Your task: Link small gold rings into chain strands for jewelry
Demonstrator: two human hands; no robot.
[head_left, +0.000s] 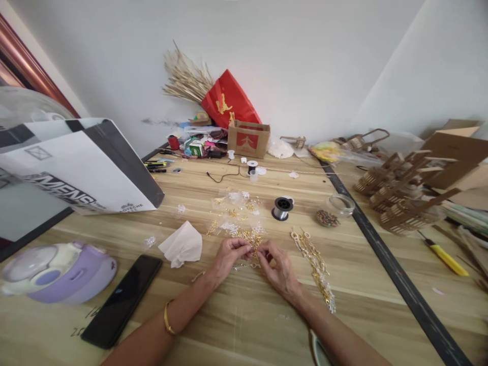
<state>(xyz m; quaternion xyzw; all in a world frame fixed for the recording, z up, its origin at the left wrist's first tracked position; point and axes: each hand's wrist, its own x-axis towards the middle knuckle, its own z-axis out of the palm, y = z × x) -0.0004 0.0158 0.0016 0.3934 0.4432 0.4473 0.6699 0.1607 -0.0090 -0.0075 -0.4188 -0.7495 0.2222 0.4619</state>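
My left hand point(231, 256) and my right hand point(277, 265) meet over the middle of the table, fingertips pinched close together. Whatever sits between the fingers is too small to name. Just beyond the fingertips lies a loose heap of small gold-coloured jewelry findings point(247, 235), with silver ones point(229, 227) behind it. A thin silver chain point(244, 266) rests on the wood beneath my hands. To the right of my right hand, gold and silver chains point(315, 262) are stretched out in a bundle.
A black wire spool point(282, 209) and a glass jar point(340, 205) with beads beside it stand behind the chains. On the left are a crumpled tissue point(182, 245), a black phone point(122, 301), a purple-and-white bottle point(61, 272) and a paper bag point(76, 168). Small woven baskets point(404, 213) stand right.
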